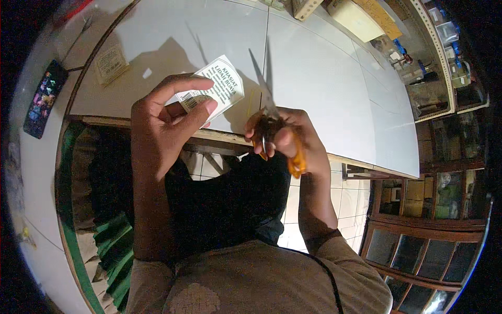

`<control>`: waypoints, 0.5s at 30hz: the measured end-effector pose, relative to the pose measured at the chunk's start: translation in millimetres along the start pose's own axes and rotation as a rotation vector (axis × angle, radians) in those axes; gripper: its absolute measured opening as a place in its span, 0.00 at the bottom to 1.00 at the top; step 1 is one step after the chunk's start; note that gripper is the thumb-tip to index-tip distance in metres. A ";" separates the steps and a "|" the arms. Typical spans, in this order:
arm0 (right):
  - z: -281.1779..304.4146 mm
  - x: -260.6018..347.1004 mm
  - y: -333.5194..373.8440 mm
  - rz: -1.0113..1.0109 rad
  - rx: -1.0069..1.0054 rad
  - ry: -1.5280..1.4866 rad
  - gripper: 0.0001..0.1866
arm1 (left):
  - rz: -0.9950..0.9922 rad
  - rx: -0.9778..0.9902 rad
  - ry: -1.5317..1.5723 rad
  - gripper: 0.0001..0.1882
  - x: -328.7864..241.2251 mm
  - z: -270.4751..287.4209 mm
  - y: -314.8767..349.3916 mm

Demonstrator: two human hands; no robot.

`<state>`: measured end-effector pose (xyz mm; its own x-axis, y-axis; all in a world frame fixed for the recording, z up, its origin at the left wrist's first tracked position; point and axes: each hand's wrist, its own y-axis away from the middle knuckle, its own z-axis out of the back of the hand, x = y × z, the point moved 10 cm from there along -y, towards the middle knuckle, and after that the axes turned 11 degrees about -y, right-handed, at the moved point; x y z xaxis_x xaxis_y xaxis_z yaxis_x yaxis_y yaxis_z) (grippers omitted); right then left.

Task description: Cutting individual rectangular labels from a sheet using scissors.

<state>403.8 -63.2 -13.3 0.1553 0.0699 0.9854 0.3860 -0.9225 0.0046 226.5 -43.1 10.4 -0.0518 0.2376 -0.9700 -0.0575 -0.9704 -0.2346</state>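
The biggest thing under me is the white table, its pale top filling the upper half of the view, with cardboard boxes at its far edge and shelving with small bins off to the right. A small printed paper slip lies flat on the table at the left, and a dark phone-like slab with coloured spots rests on the curved side ledge beyond it.

Closer in, my left hand is raised over the near table edge. Thumb and forefinger are pinched on the lower corner of a white printed label card, with the rest of the card standing free above the fingers, tilted to the right.

My right hand is wrapped round the orange-handled scissors; fingers are threaded through the loops and gripping them. The blades point up and away, just beside the card's right edge, and I cannot tell whether they touch it.

I judge the card to be very light, thin and floppy, easy to crease or tear. It wants a pinch close to the cut line so it stays taut. The scissors are stiff and hard, best held by the loops alone, clear of the sharp blades.
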 end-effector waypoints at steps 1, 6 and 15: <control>0.2 5.1 0.0 0.067 -0.033 0.097 0.41 | 0.001 0.000 -0.001 0.13 -2.1 -0.6 0.8; -9.1 16.1 6.0 0.140 0.063 0.267 0.24 | -0.013 0.014 -0.015 0.12 -12.8 -4.1 2.5; -8.2 19.7 9.6 0.227 0.003 0.239 0.25 | -0.047 0.043 -0.024 0.12 -14.3 -7.9 3.1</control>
<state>403.1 -73.9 7.5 0.0200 -0.2285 0.9733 0.3684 -0.9034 -0.2197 234.9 -49.8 23.1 -0.0719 0.2840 -0.9561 -0.1036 -0.9555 -0.2760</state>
